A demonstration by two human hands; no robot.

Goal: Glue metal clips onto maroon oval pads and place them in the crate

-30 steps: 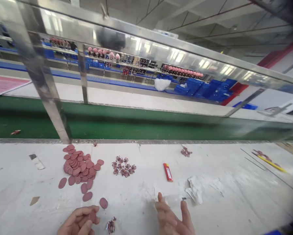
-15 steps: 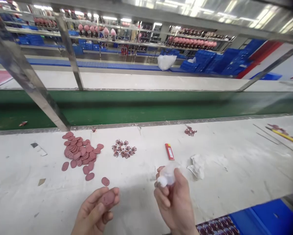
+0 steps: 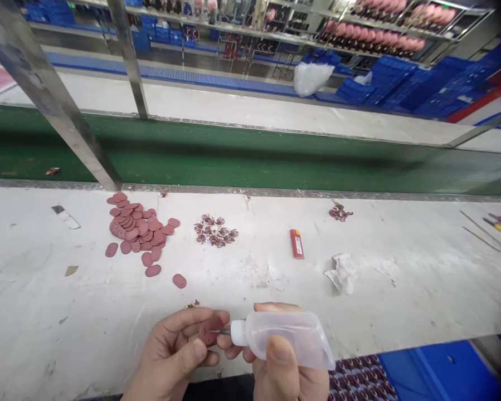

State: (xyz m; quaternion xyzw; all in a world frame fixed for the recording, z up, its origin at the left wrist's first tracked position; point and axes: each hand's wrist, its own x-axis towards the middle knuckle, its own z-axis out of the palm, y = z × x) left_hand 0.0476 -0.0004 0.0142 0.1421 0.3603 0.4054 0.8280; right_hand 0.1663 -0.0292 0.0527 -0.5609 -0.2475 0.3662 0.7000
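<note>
My left hand (image 3: 173, 353) pinches a small reddish oval piece (image 3: 210, 329) between thumb and fingers, low in the middle of the view. My right hand (image 3: 283, 365) is wrapped round a clear plastic squeeze bottle (image 3: 286, 340) held sideways, its white nozzle and thin metal tip touching the oval piece. A heap of the same reddish ovals (image 3: 135, 231) lies further back on the left of the white bench (image 3: 400, 312). A cluster of small dark red ornaments (image 3: 215, 230) lies beside that heap.
A red lighter (image 3: 297, 243) and a crumpled white scrap (image 3: 342, 274) lie to the right. A green conveyor belt (image 3: 250, 159) runs behind the bench, with steel frame posts (image 3: 49, 94). A blue bin (image 3: 438, 373) of patterned pieces sits at my lower right.
My right hand has brought the squeeze bottle down and turned it sideways, its tip now on the oval piece. My left hand has pinched the oval upright. The view has tilted down.
</note>
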